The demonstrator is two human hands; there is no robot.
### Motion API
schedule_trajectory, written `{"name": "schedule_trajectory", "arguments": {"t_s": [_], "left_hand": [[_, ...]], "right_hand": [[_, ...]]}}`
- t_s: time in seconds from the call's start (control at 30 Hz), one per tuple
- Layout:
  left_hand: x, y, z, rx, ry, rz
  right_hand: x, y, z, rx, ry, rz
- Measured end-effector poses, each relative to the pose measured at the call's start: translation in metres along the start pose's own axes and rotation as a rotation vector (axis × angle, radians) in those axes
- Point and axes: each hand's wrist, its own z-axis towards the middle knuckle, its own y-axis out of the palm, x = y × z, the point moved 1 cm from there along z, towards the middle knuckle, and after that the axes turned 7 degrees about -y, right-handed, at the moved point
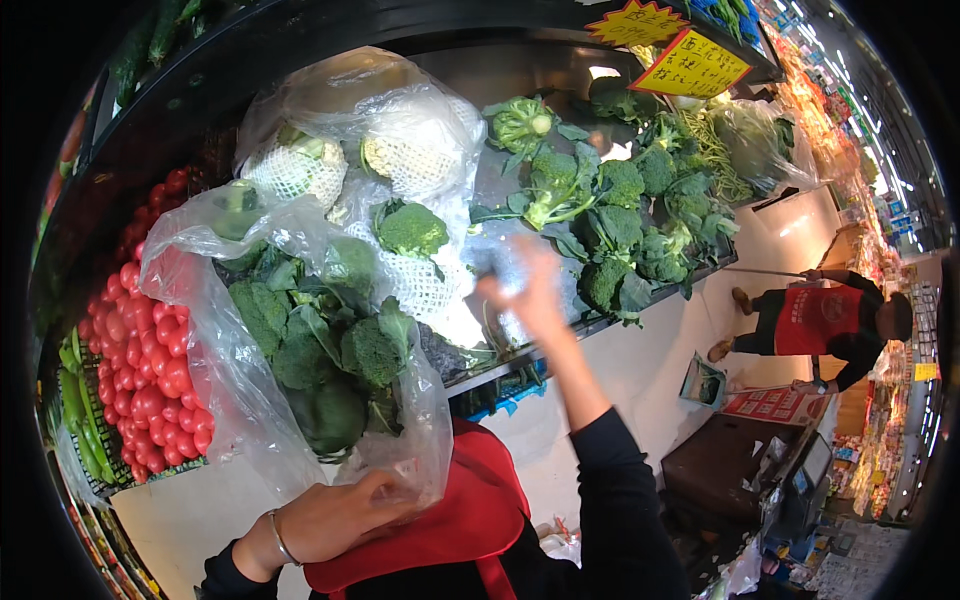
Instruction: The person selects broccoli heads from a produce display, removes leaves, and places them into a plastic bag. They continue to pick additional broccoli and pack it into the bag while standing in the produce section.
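My left hand (337,517), with a bangle at the wrist, grips the near edge of a clear plastic bag (247,442). Heads of broccoli (375,349) with leaves fill the bag, which leans on the front of the display shelf. Blurred by motion, my right hand (536,289) is over the shelf's dark surface (491,240), fingers apart, with nothing visible in it. Just right of it lies a heap of leafy broccoli (619,225). To its left, a single broccoli head (412,229) rests on white foam netting (420,281).
Cauliflowers in foam nets (296,169) sit under plastic behind the bag. Red tomatoes (154,367) and green peppers (82,420) are at left. Yellow handwritten signs (694,64) hang above the broccoli. On the aisle at right, a person in a red vest (817,319) holds a dustpan (703,381).
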Motion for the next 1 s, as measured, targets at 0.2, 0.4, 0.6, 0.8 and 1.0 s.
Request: {"name": "schedule_trajectory", "arguments": {"t_s": [0.2,0.4,0.6,0.8,1.0], "left_hand": [[0.001,0.003,0.005,0.038,0.027,-0.021],[-0.003,0.004,0.002,-0.003,0.028,0.0],[-0.012,0.012,0.002,0.052,0.092,0.012],[-0.006,0.004,-0.013,0.191,0.187,0.014],[-0.01,0.003,-0.015,0.127,0.13,-0.005]], "right_hand": [[0.143,-0.083,-0.041,-0.134,0.738,-1.099],[0.139,-0.102,-0.038,-0.088,0.639,-0.983],[0.051,-0.083,-0.015,0.226,0.524,0.683],[-0.063,0.048,0.01,-0.187,0.785,1.447],[-0.161,0.197,-0.036,-0.811,-0.147,0.393]]}}
